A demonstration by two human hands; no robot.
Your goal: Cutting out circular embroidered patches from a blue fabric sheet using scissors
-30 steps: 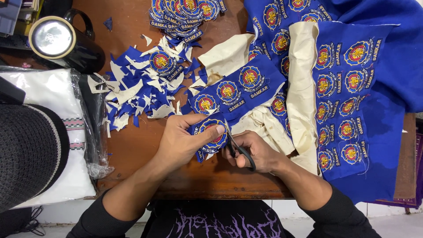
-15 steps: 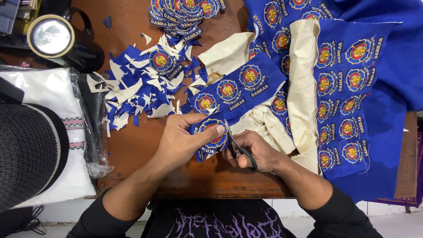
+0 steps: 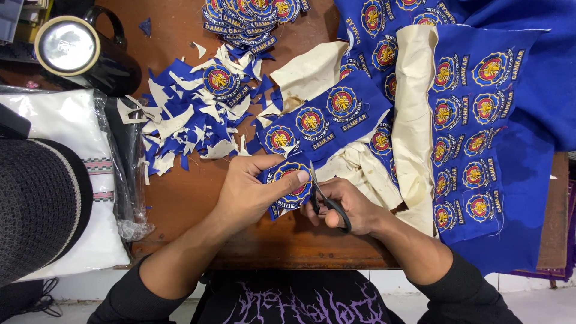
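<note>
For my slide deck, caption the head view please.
Left hand holds a blue patch while right hand snips it with scissors.

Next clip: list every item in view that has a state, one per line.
Left hand: pinching the badge.
Right hand: gripping the scissors.
Scissors: blades at the badge's edge.
Badge: held, joined to the strip.
Strip of badges: uncut, on the table.
Scrap pile: loose, scattered.
Cut badges: stacked.
Black mug: lying on its side.
</note>
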